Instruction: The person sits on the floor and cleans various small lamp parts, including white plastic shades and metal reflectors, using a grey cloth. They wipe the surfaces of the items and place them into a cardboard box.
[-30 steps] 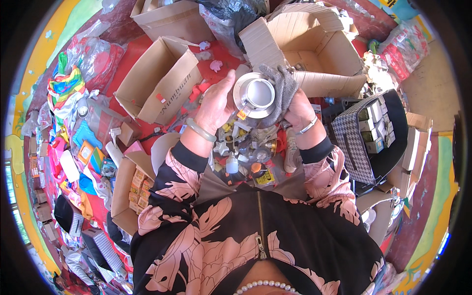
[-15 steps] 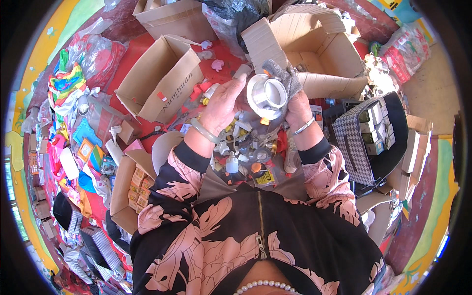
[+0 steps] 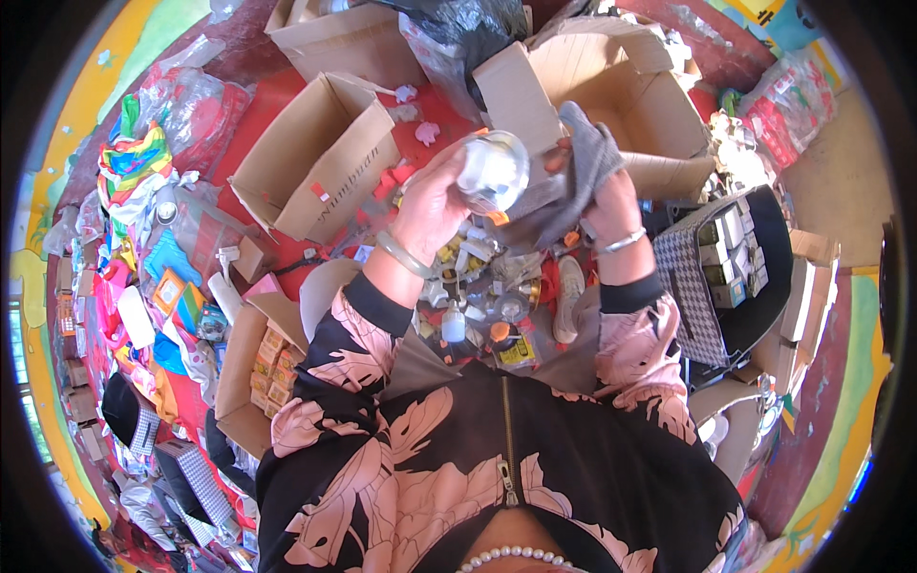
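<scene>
My left hand (image 3: 428, 208) is closed round the side of a shiny, silver, round container (image 3: 495, 172) with clear parts and small orange pieces at its edge. Its exact kind is hard to make out. In my right hand (image 3: 616, 202) is a grey cloth (image 3: 559, 205), bunched at the top and hanging beside the container. Cloth and container lie very close together; whether they touch I cannot tell. Below both hands, on the floor, is a jumble of small parts, with a small pale bottle (image 3: 453, 325) and a yellow packet (image 3: 517, 350) among them.
An open cardboard box (image 3: 358, 172) stands ahead on the left, a larger one (image 3: 659, 172) ahead on the right. To my right, a houndstooth storage bin (image 3: 676, 296) holds small boxes. Left are a carton of small orange boxes (image 3: 239, 382) and colourful cloths (image 3: 134, 172). A shoe (image 3: 570, 301) shows below.
The container has moved left and tilted, from between both hands into my left hand's grip. My right hand has drawn away to the right with the cloth, which now hangs spread out.
</scene>
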Demonstrator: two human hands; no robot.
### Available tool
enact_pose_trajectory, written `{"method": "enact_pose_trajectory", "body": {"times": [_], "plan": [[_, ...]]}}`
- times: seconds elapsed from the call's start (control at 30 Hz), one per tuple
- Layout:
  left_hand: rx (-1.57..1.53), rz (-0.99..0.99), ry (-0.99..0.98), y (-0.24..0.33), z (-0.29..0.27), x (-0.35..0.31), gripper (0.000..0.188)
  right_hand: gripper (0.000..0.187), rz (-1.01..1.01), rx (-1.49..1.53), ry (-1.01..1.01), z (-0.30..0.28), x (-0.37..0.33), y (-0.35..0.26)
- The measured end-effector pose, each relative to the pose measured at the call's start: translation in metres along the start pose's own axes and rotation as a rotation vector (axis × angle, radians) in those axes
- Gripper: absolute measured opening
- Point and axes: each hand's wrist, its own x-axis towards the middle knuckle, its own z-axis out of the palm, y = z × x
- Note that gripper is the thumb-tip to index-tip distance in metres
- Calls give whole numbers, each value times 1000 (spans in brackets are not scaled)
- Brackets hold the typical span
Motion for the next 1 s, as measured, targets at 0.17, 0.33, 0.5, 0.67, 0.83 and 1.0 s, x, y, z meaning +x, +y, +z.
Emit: {"method": "enact_pose_trajectory", "body": {"times": [0.17, 0.33, 0.5, 0.67, 0.83, 1.0], "plan": [[-335, 41, -121, 13, 4, -2, 51, 22, -251, -1760, -24, -40, 3, 9], [-349, 108, -70, 16, 2, -1, 45, 19, -158, -1211, 121, -23, -10, -20], [-423, 28, -222, 20, 5, -7, 54, 22, -103, 180, -5, -12, -21, -40], [-453, -83, -357, 16, -3, -5, 54, 32, -304, 261, -260, 21, -39, -48], [-312, 58, -308, 6, -2, -4, 52, 23, -597, 188, -224, 19, -38, -37], [-360, -47, -422, 0, -9, 0, 45, 20, -528, 89, -4, 59, -45, -26]]}}
